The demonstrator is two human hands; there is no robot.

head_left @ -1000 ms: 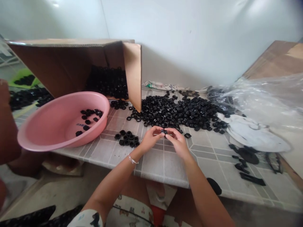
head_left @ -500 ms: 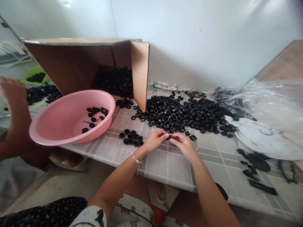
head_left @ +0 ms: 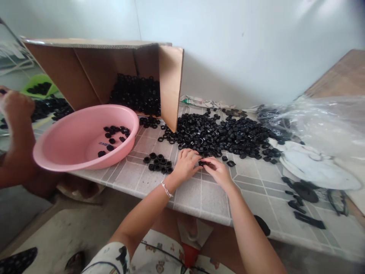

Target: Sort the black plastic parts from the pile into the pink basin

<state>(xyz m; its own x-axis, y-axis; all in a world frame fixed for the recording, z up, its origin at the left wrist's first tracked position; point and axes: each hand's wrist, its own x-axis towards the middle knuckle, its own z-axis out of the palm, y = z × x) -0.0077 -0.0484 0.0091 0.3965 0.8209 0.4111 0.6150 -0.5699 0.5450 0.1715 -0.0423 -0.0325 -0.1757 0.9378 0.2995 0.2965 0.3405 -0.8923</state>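
From the head camera, the left hand (head_left: 186, 164) and the right hand (head_left: 219, 172) meet low in the middle of the tiled table (head_left: 199, 196), fingertips almost touching. Between them sits a small black ring (head_left: 205, 164), and both hands pinch it together, so each hand is closed on that one piece. Just past the hands, toward twelve o'clock, lies a big heap of black rings (head_left: 222, 133), still very full. At about nine o'clock from the hands is a little cluster of rings (head_left: 158, 163), set apart on the tiles. Farther toward ten o'clock is a pink basin (head_left: 84, 139) with only a few rings at its bottom. Behind it a cardboard box (head_left: 114, 76) lies on its side with many more rings inside. So, going by how things lie, only a small part looks done: few pieces in the basin and the small cluster, and lots left in the heap and box. At three o'clock are a clear plastic bag (head_left: 322, 125) and some flat black parts (head_left: 306, 192). At the far left edge, another person's hand (head_left: 15, 108) is raised.
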